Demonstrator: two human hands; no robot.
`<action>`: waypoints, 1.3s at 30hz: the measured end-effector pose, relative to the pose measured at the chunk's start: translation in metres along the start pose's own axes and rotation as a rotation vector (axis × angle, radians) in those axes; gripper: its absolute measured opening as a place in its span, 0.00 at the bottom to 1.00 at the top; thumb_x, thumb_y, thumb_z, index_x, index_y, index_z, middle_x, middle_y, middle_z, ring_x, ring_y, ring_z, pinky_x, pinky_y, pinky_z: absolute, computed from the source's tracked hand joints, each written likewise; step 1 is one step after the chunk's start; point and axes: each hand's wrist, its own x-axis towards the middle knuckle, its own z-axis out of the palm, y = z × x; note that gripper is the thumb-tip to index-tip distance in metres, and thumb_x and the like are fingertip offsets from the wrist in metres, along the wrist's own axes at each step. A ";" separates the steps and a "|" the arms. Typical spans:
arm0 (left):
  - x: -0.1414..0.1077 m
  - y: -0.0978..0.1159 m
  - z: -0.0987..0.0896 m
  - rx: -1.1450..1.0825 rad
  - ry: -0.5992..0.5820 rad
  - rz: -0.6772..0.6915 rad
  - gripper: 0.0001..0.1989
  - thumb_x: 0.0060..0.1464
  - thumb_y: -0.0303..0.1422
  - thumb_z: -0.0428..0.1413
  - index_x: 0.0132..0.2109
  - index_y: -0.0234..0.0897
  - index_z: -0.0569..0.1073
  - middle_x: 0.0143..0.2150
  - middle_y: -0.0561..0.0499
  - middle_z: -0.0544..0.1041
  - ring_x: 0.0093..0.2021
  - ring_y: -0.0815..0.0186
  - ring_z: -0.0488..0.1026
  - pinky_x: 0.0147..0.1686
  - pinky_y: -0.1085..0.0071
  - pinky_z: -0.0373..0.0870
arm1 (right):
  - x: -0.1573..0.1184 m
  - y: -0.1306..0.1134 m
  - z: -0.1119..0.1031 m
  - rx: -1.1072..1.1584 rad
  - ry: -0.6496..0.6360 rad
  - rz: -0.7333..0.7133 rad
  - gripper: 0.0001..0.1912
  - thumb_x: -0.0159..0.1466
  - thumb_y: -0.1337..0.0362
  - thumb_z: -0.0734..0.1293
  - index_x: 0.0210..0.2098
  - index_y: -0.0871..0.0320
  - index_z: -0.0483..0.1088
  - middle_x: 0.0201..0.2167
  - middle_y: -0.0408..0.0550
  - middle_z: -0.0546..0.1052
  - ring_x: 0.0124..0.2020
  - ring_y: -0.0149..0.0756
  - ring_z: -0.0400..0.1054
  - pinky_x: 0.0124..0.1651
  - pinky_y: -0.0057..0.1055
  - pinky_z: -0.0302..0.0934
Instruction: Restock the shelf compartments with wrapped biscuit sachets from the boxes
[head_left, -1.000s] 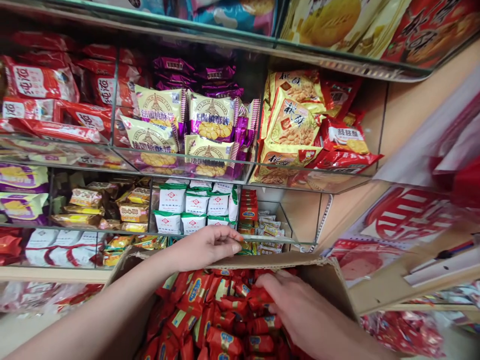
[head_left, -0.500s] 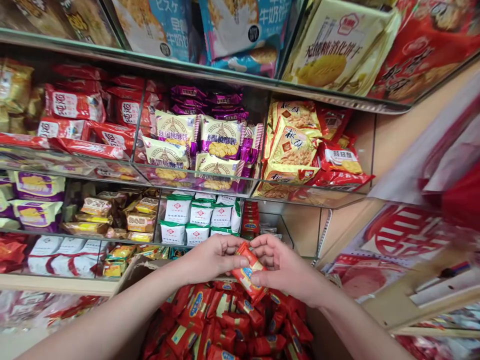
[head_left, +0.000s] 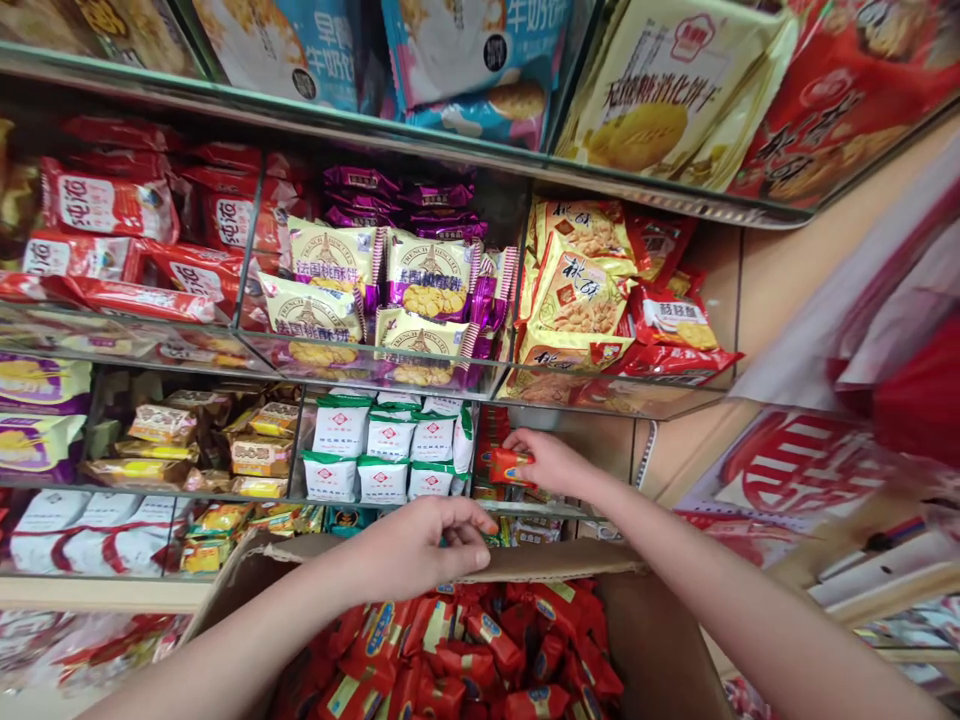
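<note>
Right hand (head_left: 551,462) found with fingers pinched on one red snack packet (head_left: 506,466), green-and-white packets (head_left: 388,440) to their left; left hand (head_left: 420,550) empty, fingers loosely curled, cardboard box (head_left: 562,562) of red packets (head_left: 480,650) below them.

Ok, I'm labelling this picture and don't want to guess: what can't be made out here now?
All in the head view:
Cardboard box: its near end, cut off by the bottom edge.
Heaped red packets inside it: the deeper layers, hidden under the top ones.
Held red packet: one end, covered by the right hand.
Left hand: its palm, hidden by its back.
White packets: the fine print, too small.
</note>
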 end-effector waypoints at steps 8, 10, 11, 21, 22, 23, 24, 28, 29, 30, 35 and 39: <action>-0.004 0.003 -0.001 0.016 0.003 -0.038 0.13 0.50 0.38 0.50 0.41 0.37 0.67 0.29 0.55 0.68 0.28 0.72 0.62 0.28 0.78 0.59 | 0.030 -0.002 0.033 -0.229 0.098 -0.025 0.08 0.49 0.70 0.64 0.30 0.62 0.65 0.36 0.54 0.66 0.41 0.41 0.59 0.43 0.34 0.53; -0.004 0.004 -0.001 0.027 -0.002 -0.038 0.12 0.49 0.37 0.50 0.41 0.37 0.68 0.29 0.55 0.69 0.30 0.71 0.64 0.30 0.77 0.60 | 0.028 0.000 0.035 -0.266 0.116 -0.036 0.08 0.50 0.68 0.64 0.31 0.62 0.65 0.37 0.55 0.64 0.41 0.41 0.58 0.44 0.35 0.54; -0.004 0.005 0.000 0.034 -0.006 -0.042 0.12 0.50 0.37 0.50 0.41 0.38 0.68 0.29 0.55 0.69 0.30 0.71 0.64 0.30 0.77 0.60 | 0.027 0.001 0.036 -0.281 0.104 -0.054 0.08 0.51 0.67 0.64 0.31 0.62 0.64 0.37 0.54 0.64 0.40 0.40 0.59 0.43 0.34 0.54; -0.003 0.008 0.002 0.062 -0.053 -0.086 0.13 0.50 0.37 0.50 0.42 0.37 0.68 0.31 0.53 0.71 0.31 0.69 0.66 0.31 0.76 0.62 | 0.025 0.000 0.046 -0.482 0.219 -0.022 0.27 0.41 0.61 0.72 0.38 0.61 0.62 0.39 0.53 0.64 0.42 0.45 0.57 0.40 0.36 0.58; -0.003 0.009 0.001 0.063 -0.055 -0.086 0.13 0.50 0.37 0.50 0.42 0.37 0.68 0.31 0.53 0.71 0.31 0.70 0.66 0.31 0.76 0.62 | 0.026 -0.001 0.045 -0.472 0.214 -0.031 0.27 0.41 0.60 0.72 0.37 0.61 0.62 0.39 0.53 0.64 0.43 0.45 0.56 0.40 0.36 0.57; -0.002 0.009 0.001 0.061 -0.055 -0.088 0.13 0.50 0.37 0.50 0.42 0.37 0.68 0.31 0.53 0.70 0.31 0.70 0.66 0.31 0.76 0.62 | 0.026 -0.001 0.045 -0.455 0.209 -0.042 0.27 0.41 0.60 0.73 0.37 0.61 0.62 0.39 0.53 0.63 0.43 0.45 0.56 0.40 0.36 0.57; -0.002 0.009 0.002 0.058 -0.055 -0.090 0.13 0.50 0.38 0.49 0.42 0.38 0.68 0.31 0.54 0.70 0.31 0.70 0.65 0.31 0.76 0.62 | 0.026 -0.001 0.045 -0.434 0.211 -0.050 0.28 0.40 0.59 0.73 0.38 0.60 0.61 0.39 0.53 0.63 0.44 0.45 0.55 0.41 0.37 0.57; -0.003 0.007 0.004 0.050 -0.056 -0.101 0.13 0.50 0.38 0.50 0.42 0.38 0.68 0.30 0.54 0.70 0.30 0.70 0.65 0.31 0.77 0.61 | 0.026 0.004 0.048 -0.304 0.260 0.037 0.37 0.39 0.57 0.72 0.46 0.59 0.58 0.47 0.56 0.58 0.49 0.50 0.52 0.44 0.42 0.54; -0.003 0.007 0.004 0.049 -0.052 -0.103 0.13 0.50 0.38 0.50 0.42 0.38 0.68 0.30 0.54 0.70 0.30 0.70 0.65 0.31 0.77 0.61 | 0.026 0.006 0.050 -0.253 0.259 0.088 0.41 0.38 0.56 0.72 0.49 0.59 0.55 0.50 0.58 0.55 0.50 0.51 0.50 0.45 0.43 0.53; -0.003 0.006 0.004 0.048 -0.049 -0.105 0.13 0.49 0.38 0.50 0.42 0.38 0.68 0.30 0.54 0.70 0.30 0.70 0.65 0.30 0.77 0.61 | 0.027 0.008 0.051 -0.193 0.245 0.136 0.46 0.37 0.56 0.73 0.52 0.58 0.51 0.52 0.59 0.53 0.52 0.52 0.49 0.46 0.43 0.53; -0.002 0.006 0.003 0.017 -0.050 -0.110 0.14 0.49 0.39 0.50 0.42 0.37 0.68 0.30 0.53 0.70 0.31 0.70 0.65 0.30 0.76 0.61 | 0.032 0.014 0.056 0.070 0.103 0.184 0.57 0.36 0.63 0.73 0.58 0.61 0.38 0.52 0.59 0.56 0.52 0.46 0.53 0.48 0.34 0.53; -0.002 0.006 0.003 0.010 -0.058 -0.098 0.14 0.49 0.39 0.50 0.41 0.37 0.68 0.30 0.54 0.69 0.30 0.70 0.64 0.29 0.77 0.60 | 0.030 0.013 0.057 0.088 0.058 0.154 0.53 0.40 0.64 0.71 0.58 0.62 0.39 0.50 0.60 0.61 0.49 0.45 0.59 0.46 0.33 0.55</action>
